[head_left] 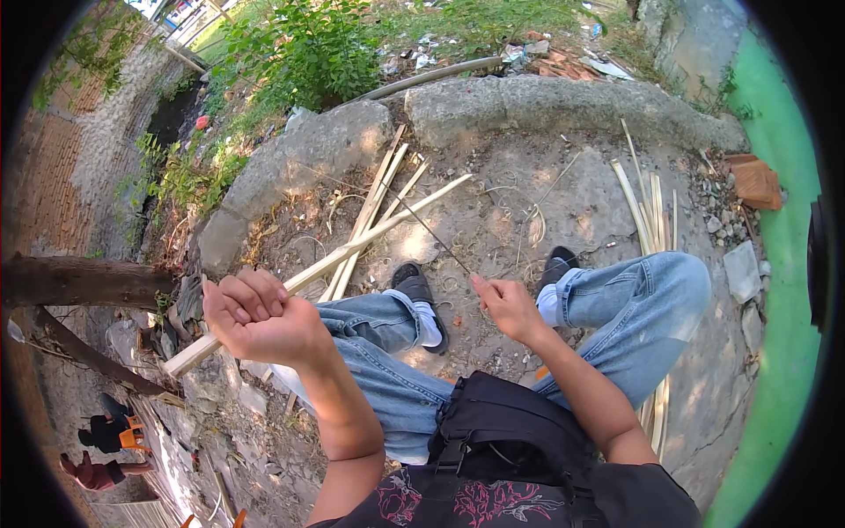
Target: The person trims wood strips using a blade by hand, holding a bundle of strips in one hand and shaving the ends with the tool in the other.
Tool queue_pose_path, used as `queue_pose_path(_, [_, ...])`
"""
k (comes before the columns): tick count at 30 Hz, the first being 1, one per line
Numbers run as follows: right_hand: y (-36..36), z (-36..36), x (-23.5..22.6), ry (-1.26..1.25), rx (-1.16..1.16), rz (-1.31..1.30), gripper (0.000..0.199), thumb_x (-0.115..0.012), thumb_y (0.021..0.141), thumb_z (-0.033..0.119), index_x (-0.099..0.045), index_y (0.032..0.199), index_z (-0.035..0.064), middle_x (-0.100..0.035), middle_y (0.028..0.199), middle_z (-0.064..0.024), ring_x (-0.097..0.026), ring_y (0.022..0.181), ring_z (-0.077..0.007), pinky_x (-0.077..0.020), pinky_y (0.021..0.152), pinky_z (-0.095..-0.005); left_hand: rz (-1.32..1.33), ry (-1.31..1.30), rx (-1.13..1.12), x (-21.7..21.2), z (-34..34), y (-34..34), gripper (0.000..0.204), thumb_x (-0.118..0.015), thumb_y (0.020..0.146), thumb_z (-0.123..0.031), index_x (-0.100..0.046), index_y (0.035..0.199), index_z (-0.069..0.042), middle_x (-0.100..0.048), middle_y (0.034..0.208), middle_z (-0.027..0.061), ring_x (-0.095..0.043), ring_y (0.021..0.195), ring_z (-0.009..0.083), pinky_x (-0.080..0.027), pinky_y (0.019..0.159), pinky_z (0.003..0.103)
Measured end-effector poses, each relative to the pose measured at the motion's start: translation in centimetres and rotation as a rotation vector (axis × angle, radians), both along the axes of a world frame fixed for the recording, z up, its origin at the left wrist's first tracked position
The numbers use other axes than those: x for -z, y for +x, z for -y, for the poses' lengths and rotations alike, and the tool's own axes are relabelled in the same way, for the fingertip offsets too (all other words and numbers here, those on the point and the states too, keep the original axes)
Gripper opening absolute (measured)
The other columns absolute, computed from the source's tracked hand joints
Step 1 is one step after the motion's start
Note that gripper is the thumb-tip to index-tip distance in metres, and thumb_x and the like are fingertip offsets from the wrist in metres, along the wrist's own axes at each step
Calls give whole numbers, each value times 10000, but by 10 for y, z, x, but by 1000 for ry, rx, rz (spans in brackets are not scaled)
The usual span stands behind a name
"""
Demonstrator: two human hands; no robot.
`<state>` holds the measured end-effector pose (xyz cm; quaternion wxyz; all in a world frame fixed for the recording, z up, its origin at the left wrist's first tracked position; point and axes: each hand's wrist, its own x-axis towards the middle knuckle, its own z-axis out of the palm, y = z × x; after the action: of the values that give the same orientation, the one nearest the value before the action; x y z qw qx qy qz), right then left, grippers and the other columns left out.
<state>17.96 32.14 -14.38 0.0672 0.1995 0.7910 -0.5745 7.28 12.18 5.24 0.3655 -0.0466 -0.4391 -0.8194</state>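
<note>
- Dusty grey ground [563,220] spreads below the fingers, littered with curled shavings; beyond them curves a rough stone kerb [572,106], with a leafy bush [308,57] behind it.
- Far right of the fingers stands a green wall [788,176]; left of them, a dark trunk [88,282].
- The right hand [510,308] grasps a rod [431,231], thin and dark, which slants up and left from its fingertips.
- The left hand [264,321] has its fingers curled inward; whether they grip the strip [378,233] cannot be told.
- That strip passes behind the left hand, one end jutting past it on the left, the other reaching ahead and right.
- It is pale, straight and wood-like, with a squared near end.
- More slim strips lie beyond the left fingers [251,290] and to the right of the right hand.
</note>
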Motion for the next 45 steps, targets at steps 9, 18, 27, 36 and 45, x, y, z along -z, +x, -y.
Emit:
queue_pose_path(9, [2,-6,4,-20,-16,86,583,-459,924,488,-561,632,-6,-454,498,-32,-421,497,-107,-350,481,-301,-109,-77,81,12,-18,-7,416,-403,928,-287,-268,564,-136,-250,478,-2,-269,412,115,-250,411,247])
queue_pose_path(18, [9,25,-10,-71,-80,-33,682,-442,900,554,-537,577,-38,-464,470,-149,-450,449,-222,-368,482,-387,-39,-8,165,20,5,-10,426,-384,914,-213,-244,515,-160,-190,420,-20,-134,349,81,-132,350,243])
queue_pose_path(27, [-4,28,-7,-48,-90,-111,677,-429,904,550,-590,644,-54,-450,462,-165,-440,417,-259,-366,467,-393,-13,-53,206,18,1,0,419,-408,888,-198,-224,513,-170,-187,431,-29,-131,373,78,-119,382,249])
queue_pose_path(36, [-2,26,-11,-73,-84,-50,658,-439,906,538,-594,640,-43,-436,447,-151,-438,427,-212,-361,459,-362,-4,15,170,4,-2,14,369,-403,832,-137,-230,507,-165,-191,411,-23,-126,353,74,-141,341,230])
queue_pose_path(45, [-13,23,-13,-133,-46,-60,664,-451,904,535,-596,621,-48,-469,462,-137,-429,433,-197,-369,462,-348,5,4,168,8,-5,14,376,-411,839,-144,-218,518,-165,-185,432,-25,-128,368,74,-135,367,237])
